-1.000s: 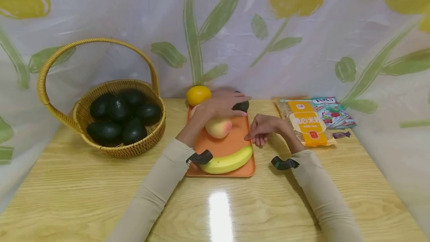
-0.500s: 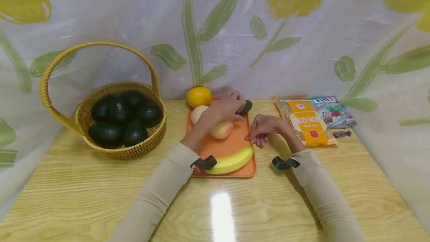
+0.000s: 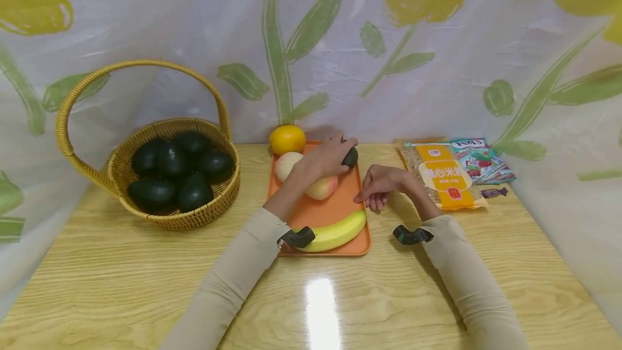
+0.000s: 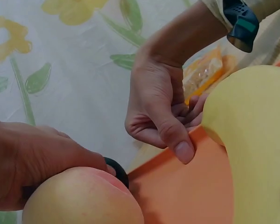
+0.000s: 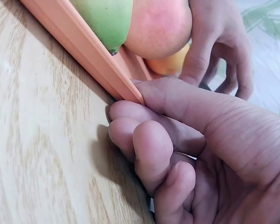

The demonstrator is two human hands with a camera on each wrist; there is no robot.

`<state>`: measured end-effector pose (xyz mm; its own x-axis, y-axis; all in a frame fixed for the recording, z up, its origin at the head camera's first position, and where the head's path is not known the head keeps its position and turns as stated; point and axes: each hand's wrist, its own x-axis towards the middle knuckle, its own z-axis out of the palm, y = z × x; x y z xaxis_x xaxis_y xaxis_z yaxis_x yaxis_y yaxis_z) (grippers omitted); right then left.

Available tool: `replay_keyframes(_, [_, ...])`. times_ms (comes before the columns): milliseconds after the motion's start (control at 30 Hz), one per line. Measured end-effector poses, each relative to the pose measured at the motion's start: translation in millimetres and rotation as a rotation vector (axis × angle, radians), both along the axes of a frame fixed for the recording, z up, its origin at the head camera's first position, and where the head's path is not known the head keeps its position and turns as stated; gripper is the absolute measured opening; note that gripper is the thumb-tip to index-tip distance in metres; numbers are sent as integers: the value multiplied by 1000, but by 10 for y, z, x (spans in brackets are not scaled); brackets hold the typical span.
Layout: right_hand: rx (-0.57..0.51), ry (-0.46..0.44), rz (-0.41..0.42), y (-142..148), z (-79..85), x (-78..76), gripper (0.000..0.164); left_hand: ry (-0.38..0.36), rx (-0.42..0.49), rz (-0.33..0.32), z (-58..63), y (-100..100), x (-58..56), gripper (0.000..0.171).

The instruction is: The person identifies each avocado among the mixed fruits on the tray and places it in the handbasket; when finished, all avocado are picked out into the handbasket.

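Note:
At the back right of an orange tray (image 3: 335, 208), my left hand (image 3: 326, 159) grips a dark green avocado (image 3: 350, 157), its fingers bent over the top. In the left wrist view the avocado (image 4: 117, 171) shows only partly, behind a peach (image 4: 84, 200). My right hand (image 3: 381, 185) pinches the tray's right rim, thumb on the inside and bent fingers outside, as the right wrist view shows with the tray rim (image 5: 91, 60). Two peaches lie on the tray, one blushed (image 3: 323, 188) and one paler (image 3: 286, 164), partly under my left forearm. A banana (image 3: 337, 233) lies along the near edge.
A yellow-orange fruit (image 3: 288, 140) sits at the tray's back left corner. To the left stands a wicker basket (image 3: 194, 220) with a tall handle, holding several avocados (image 3: 172, 158). At right lie an orange snack bag (image 3: 439, 177), a teal candy bag (image 3: 478, 161) and a small purple-wrapped candy (image 3: 493, 193).
My left hand has drawn in from lying flat above the avocado to gripping it. The avocado has turned and shifted slightly. My right hand has stayed at the tray rim.

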<state>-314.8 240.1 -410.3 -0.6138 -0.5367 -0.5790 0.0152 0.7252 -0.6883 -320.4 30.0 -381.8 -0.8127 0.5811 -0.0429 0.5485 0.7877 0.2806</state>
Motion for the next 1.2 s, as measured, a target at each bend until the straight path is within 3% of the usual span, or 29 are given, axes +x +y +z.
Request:
replay_keyframes(300, [1,12,26,-33,-14,-1,35,-31,44,-43,-8,-61,29,49])
replay_keyframes(467, [8,15,22,-30,10,-1,35,-14,182,-42,-11,-115,8,63])
replay_keyframes(567, [9,21,6,-11,5,-11,35,21,294,-31,50,-161,2,74])
replay_keyframes(733, [5,13,3,20,-37,-51,35,86,437,-33,273,-276,28,88])
replay_keyframes(933, [7,20,8,20,-54,-90,34,125,485,-19,608,-593,223,89])
replay_keyframes(1033, [8,28,16,33,-61,-113,34,163,483,9,793,-883,400,86])
replay_keyframes(1200, [-5,42,20,35,-88,-160,35,178,334,131,1083,-1588,713,82])
